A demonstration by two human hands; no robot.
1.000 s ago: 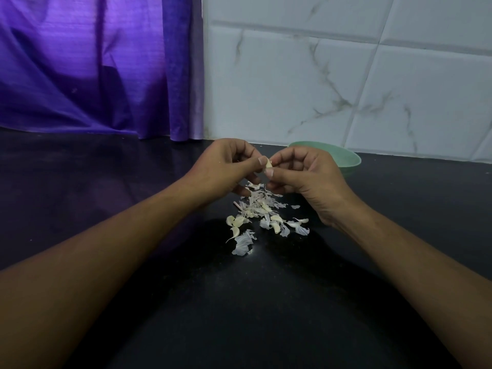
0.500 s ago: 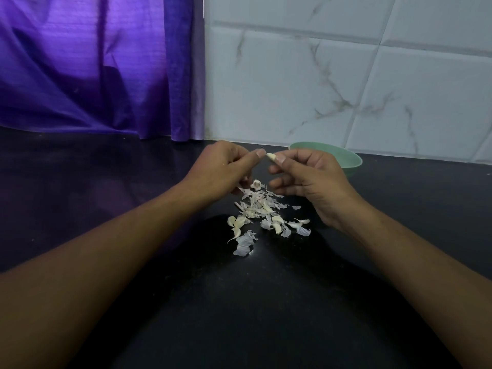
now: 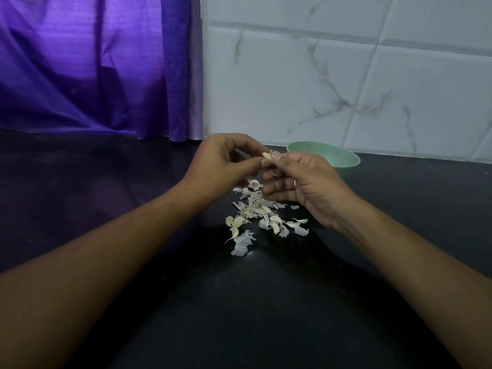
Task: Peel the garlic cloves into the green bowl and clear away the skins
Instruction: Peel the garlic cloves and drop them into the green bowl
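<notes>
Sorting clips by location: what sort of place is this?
Probably a home kitchen: a dark countertop, marble-look wall tiles behind it, and a left hand and right hand pinching a garlic clove above loose skins, near a green bowl.

The right hand (image 3: 306, 187) hides part of the green bowl (image 3: 336, 157), whose contents cannot be seen.

One small pale clove (image 3: 266, 155) is up off the counter, pinched between the left hand (image 3: 223, 166) and right hand (image 3: 306, 182). Papery white skins (image 3: 242, 245) and a few whole cloves (image 3: 234, 222) lie scattered just below. The green bowl (image 3: 332, 153) sits upright, far right.
</notes>
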